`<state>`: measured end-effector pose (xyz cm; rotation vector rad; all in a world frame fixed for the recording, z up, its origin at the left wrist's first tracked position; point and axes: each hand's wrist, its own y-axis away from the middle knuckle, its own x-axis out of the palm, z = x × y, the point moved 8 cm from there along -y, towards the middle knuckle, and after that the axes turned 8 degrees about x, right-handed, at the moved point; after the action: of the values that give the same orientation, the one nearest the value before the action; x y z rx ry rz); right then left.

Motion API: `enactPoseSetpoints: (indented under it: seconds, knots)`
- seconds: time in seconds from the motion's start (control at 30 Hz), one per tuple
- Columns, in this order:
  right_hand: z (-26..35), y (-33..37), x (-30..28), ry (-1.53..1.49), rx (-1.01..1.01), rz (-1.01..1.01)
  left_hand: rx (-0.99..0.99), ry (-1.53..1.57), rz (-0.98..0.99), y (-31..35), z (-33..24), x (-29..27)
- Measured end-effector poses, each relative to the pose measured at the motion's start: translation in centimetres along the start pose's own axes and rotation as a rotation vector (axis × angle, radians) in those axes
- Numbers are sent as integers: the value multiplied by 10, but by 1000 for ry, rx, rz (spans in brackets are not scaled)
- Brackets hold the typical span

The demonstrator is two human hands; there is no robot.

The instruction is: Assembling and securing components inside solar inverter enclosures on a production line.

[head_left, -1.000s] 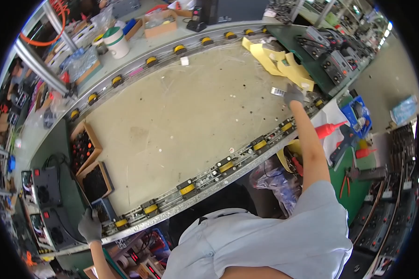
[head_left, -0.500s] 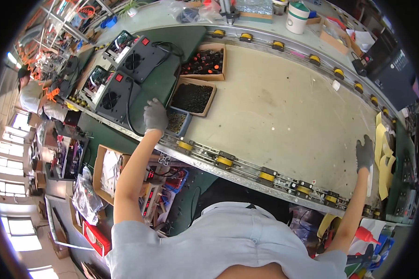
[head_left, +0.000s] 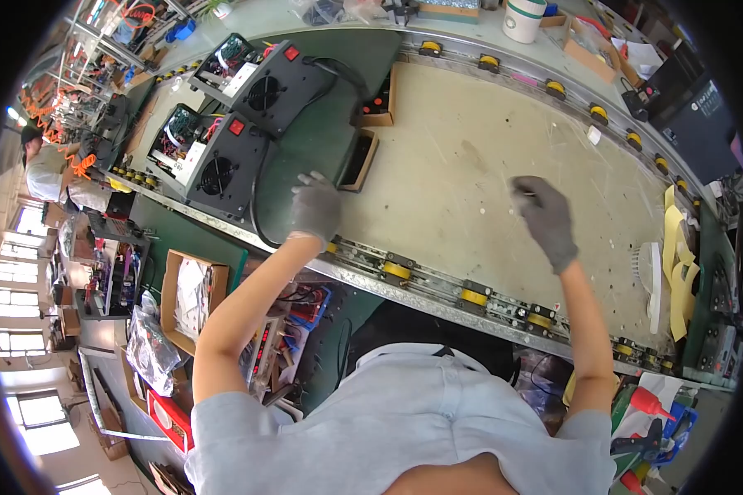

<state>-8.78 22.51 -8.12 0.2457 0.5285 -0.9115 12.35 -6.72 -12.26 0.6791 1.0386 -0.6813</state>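
My left hand (head_left: 315, 205), in a grey glove, is closed over the near right edge of a green board (head_left: 305, 148), fingertips on top. Two grey metal units (head_left: 264, 92) with fans, red switches and exposed circuit boards stand on it. My right hand (head_left: 545, 219), also gloved, is over the middle right of the pale worktop, its fingers loosely bent and apart, the tips slightly blurred. Nothing shows in it. A white brush (head_left: 650, 280) lies to its right. The board hides much of a cardboard box of black and orange parts (head_left: 381, 111) and a smaller box (head_left: 359, 161).
Rails with yellow rollers (head_left: 474, 295) run along the worktop's near and far edges. Yellow strips (head_left: 677, 264) hang at the right end. A white bucket (head_left: 523, 20) stands on the far bench. Another person (head_left: 48, 169) works at the far left.
The green board and its two units have slid right together with my left hand, covering more of the boxes. My right hand has come left, away from the brush.
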Motion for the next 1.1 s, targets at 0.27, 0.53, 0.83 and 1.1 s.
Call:
enactPoseSetpoints:
  seconds: [0.27, 0.53, 0.83, 1.1]
  knots:
    - [-8, -24, 156, -959, 688, 640, 306, -76, -2, 37, -122, -41]
    - [-49, -7, 91, -656, 419, 361, 695, 318, -646, 137, -247, -99]
    - [-165, 41, -77, -395, 516, 175, 1132, 789, -683, 168, -78, -225]
    - [-192, 84, -197, 74, 566, 22, 1130, 491, -388, 123, -135, -184]
